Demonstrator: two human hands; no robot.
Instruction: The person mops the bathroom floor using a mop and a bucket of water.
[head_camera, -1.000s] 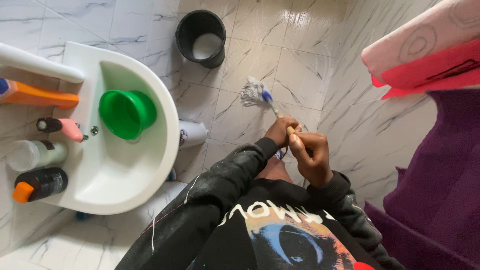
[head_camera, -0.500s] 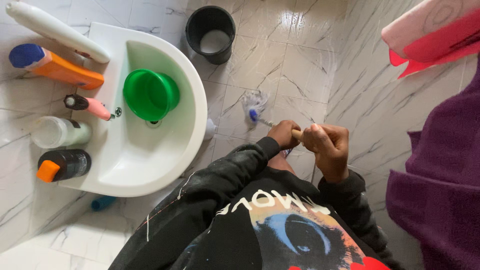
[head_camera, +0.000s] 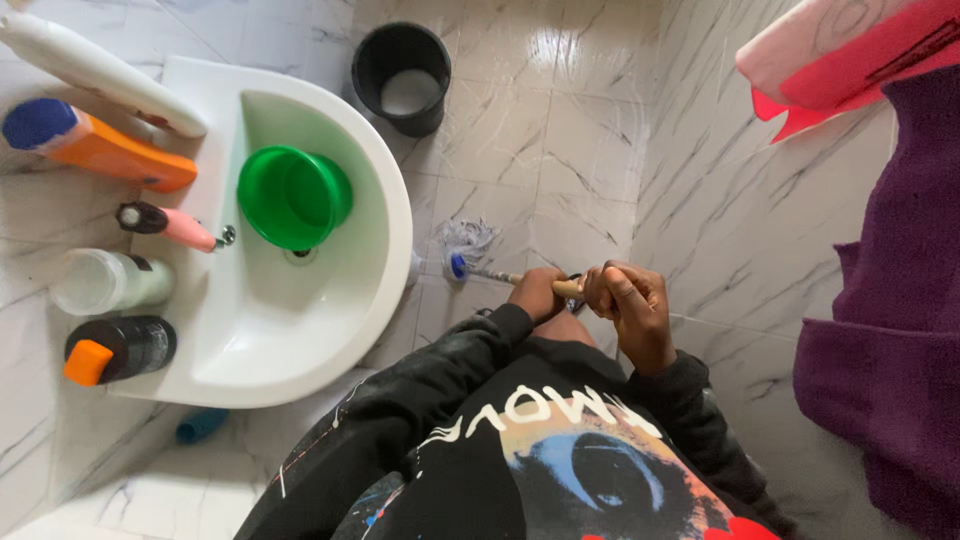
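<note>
two hands (head_camera: 585, 300) grip one mop (head_camera: 466, 245); one green bowl (head_camera: 290, 197), one bucket (head_camera: 402, 66)

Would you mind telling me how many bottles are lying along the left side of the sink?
5: a white bottle at the top, then an orange one, a pink one, a clear one and a black one with an orange cap. Others may lie out of frame.

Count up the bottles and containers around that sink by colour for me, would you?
White bottle: 1
Orange bottle with blue cap: 1
Pink bottle: 1
Clear bottle: 1
Black bottle with orange cap: 1
Green tub in the sink: 1
Black bucket on the floor: 1
Total: 7
</note>
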